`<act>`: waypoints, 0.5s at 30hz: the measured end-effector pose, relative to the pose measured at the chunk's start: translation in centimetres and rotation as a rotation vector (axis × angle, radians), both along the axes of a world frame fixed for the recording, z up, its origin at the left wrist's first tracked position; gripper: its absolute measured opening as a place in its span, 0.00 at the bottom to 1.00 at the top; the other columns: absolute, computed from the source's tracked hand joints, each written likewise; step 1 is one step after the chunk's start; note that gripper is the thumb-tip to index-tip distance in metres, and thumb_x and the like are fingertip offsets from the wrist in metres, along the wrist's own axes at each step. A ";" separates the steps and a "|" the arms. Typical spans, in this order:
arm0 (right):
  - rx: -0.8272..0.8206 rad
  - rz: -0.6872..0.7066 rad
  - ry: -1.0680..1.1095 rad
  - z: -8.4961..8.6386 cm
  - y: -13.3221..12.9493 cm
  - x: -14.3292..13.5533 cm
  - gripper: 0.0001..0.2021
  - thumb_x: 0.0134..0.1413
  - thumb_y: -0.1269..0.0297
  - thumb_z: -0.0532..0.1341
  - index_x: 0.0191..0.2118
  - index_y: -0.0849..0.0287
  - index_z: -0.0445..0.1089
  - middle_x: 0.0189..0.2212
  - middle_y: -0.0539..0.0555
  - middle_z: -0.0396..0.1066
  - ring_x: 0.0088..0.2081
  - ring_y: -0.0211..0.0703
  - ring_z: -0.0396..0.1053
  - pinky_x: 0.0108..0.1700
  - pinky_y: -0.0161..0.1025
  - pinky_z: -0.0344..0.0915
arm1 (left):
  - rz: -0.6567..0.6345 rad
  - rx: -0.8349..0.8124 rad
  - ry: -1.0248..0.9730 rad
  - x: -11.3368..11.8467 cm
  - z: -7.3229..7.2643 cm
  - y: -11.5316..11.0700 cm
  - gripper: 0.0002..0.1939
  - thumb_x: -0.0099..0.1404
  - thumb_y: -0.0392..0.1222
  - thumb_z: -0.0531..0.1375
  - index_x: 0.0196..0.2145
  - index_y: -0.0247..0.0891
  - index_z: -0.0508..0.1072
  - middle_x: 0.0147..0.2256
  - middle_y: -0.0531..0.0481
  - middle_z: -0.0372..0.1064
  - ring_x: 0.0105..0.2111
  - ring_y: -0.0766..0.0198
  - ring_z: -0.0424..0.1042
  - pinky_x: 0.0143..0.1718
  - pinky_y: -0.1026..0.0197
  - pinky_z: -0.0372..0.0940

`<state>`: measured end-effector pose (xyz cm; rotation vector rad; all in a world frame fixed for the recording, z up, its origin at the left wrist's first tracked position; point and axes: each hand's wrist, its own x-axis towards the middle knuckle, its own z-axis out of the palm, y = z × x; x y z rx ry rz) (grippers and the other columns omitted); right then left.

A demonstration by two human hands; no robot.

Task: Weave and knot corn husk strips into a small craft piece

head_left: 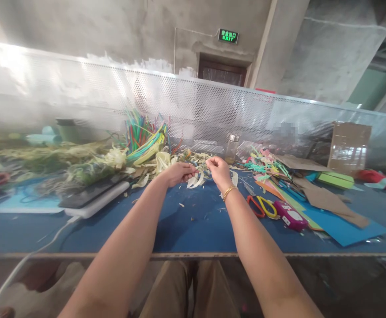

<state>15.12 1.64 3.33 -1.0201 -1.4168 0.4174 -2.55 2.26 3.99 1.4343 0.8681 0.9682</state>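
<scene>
My left hand [180,173] is held above the far middle of the blue table, its fingers curled together in a pinch. Facing it, a short gap to the right, my right hand [218,171] has thumb and forefinger pressed together; a gold-coloured bracelet [228,192] circles that wrist. Whatever thin thing the fingertips hold is too small to make out. Just below and between the hands lie pale, dry, husk-like strips [197,181]. Behind them spreads a heap of similar cream-coloured pieces [162,161].
Orange-handled and yellow-handled scissors [266,207] lie right, beside a purple box [290,215] and coloured paper [348,225]. Left are a white power bank-like block [98,203] with a cable and bundled dry stalks [90,170]. A glass bottle [232,148] stands behind, before a perforated metal screen [209,106].
</scene>
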 end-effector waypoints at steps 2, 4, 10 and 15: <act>0.028 -0.033 -0.009 -0.1 0.2 0.1 0.09 0.49 0.58 0.59 0.26 0.58 0.68 0.23 0.49 0.69 0.26 0.38 0.63 0.33 0.36 0.60 | -0.026 -0.037 0.009 -0.1 0.0 0.1 0.06 0.55 0.38 0.65 0.28 0.32 0.76 0.25 0.50 0.68 0.21 0.74 0.61 0.24 0.70 0.58; 0.050 -0.052 -0.016 -0.1 0.4 0.3 0.09 0.49 0.58 0.59 0.27 0.58 0.68 0.23 0.49 0.69 0.26 0.38 0.63 0.34 0.36 0.60 | -0.042 -0.048 0.025 -0.1 0.0 0.1 0.07 0.54 0.39 0.66 0.29 0.32 0.76 0.24 0.51 0.67 0.21 0.74 0.61 0.24 0.70 0.57; 0.221 -0.043 -0.168 0.7 -0.3 0.2 0.10 0.54 0.57 0.57 0.28 0.57 0.68 0.28 0.51 0.70 0.32 0.40 0.66 0.39 0.37 0.61 | -0.057 0.017 0.112 -0.1 -0.2 0.1 0.06 0.53 0.40 0.65 0.27 0.34 0.76 0.23 0.52 0.66 0.21 0.73 0.60 0.23 0.68 0.56; 0.294 0.112 -0.310 1.0 -1.3 -0.8 0.10 0.58 0.59 0.54 0.30 0.56 0.66 0.29 0.50 0.71 0.34 0.39 0.68 0.42 0.36 0.61 | -0.116 0.096 0.219 0.6 -0.5 -0.4 0.04 0.52 0.38 0.63 0.24 0.33 0.74 0.21 0.52 0.66 0.20 0.72 0.59 0.22 0.68 0.53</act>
